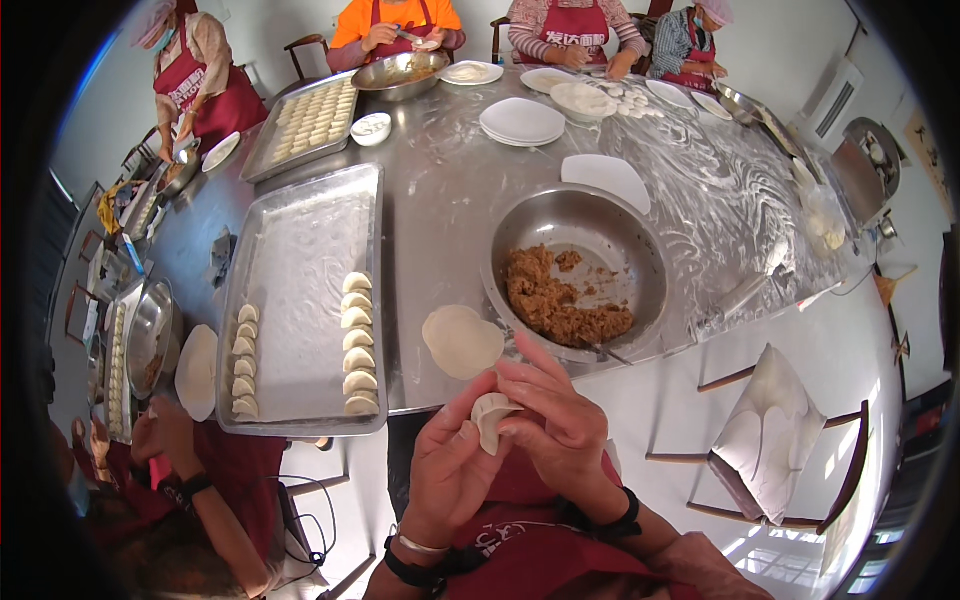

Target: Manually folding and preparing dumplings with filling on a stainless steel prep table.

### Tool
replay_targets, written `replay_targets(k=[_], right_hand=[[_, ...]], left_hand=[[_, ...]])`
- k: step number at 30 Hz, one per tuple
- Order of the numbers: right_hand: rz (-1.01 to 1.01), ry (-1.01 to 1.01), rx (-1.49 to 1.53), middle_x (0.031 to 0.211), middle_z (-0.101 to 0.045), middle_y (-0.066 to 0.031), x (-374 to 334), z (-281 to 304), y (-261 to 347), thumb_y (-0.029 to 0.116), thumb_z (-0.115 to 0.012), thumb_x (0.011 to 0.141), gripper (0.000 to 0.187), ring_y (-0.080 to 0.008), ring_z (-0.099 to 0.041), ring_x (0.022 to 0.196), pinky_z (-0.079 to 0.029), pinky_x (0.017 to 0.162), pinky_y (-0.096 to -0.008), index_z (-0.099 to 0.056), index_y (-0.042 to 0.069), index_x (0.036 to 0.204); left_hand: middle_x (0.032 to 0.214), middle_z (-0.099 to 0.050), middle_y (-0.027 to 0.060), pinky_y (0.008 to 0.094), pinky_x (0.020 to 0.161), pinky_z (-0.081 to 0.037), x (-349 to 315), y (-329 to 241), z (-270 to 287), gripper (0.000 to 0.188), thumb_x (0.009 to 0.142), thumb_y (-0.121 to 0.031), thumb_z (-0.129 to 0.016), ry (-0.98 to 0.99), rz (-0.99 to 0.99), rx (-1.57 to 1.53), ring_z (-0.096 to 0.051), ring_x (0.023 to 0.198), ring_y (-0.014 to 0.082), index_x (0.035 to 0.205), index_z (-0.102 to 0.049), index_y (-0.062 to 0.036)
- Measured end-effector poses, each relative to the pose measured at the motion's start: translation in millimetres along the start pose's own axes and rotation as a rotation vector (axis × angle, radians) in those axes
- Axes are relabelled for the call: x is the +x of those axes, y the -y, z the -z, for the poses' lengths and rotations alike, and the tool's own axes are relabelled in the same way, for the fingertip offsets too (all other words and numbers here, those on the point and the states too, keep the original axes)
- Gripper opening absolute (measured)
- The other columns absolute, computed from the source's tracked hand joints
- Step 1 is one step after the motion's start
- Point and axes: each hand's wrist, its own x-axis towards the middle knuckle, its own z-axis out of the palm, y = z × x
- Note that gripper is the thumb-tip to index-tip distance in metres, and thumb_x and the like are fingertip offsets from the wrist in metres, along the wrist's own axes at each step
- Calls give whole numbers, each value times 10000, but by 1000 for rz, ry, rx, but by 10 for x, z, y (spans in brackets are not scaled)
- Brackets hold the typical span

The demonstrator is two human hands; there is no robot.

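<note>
From afar I see the left hand [447, 462] and right hand [560, 428] pinching a dumpling [489, 415] between their fingers [538, 376]; I judge it light, soft, easily torn, best held lightly by its rim.

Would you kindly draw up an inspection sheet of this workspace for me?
Surface: metal table, streaked with white powder, mostly at right.
Job's things: round wrappers beside a steel bowl of brown filling; tray with two columns of dumplings.
Clutter: stacked white plates beyond the bowl.
Grip: left hand and right hand together hold a folded dumpling; whether sealed, cannot tell.
Cables: dark cable, looped at lower left.
Surroundings: co-workers around the table; cushioned chair at right.
</note>
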Motion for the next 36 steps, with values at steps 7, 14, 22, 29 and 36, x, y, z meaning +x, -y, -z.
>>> replay_targets(k=[7, 14, 22, 29, 36], right_hand=[[38, 4, 52, 1098, -734, -175, -14, 9, -114, 12, -758, 807, 190, -422, -589, 1238, -422, 1087, -518, -729, 1, 995], [-8, 102, 73, 1101, -737, -157, 90, 69, -48, 60, -767, 797, 227, -396, -598, 1239, -438, 1081, -475, -738, -8, 1011], [43, 249, 44, 1070, -753, -118, 62, 145, -108, 128, -804, 770, 258, -417, -558, 1286, -373, 1115, -559, -758, 31, 1004], [29, 311, 22, 1065, -753, -113, 134, 160, -1, 177, -802, 760, 256, -405, -570, 1275, -349, 1131, -563, -759, 34, 968], [164, 454, 96, 1141, -733, -84, 81, 190, -178, 226, -754, 803, 295, -355, -544, 1316, -358, 1126, -555, -730, 53, 1040]], left_hand=[[1467, -465, 162, 443, 1165, -371, -17, 16, 33, 492, 1038, -90, -484, 62, 0, 31, -470, 1360, 268, 1492, -357, 52], [1446, -482, 196, 456, 1163, -368, -10, -67, 0, 560, 1012, -207, -558, 18, 48, 46, -469, 1363, 290, 1459, -383, 82], [1417, -517, 172, 459, 1142, -380, -83, -104, -25, 638, 1035, -441, -468, 32, 94, 158, -502, 1321, 272, 1419, -443, 69], [1396, -533, 161, 452, 1117, -413, -93, -179, -9, 632, 1025, -450, -491, 35, 149, 176, -520, 1303, 269, 1413, -450, 47], [1376, -537, 167, 438, 1012, -500, -111, -171, -24, 633, 1016, -426, -530, -3, 179, 215, -576, 1226, 266, 1415, -433, 56]])
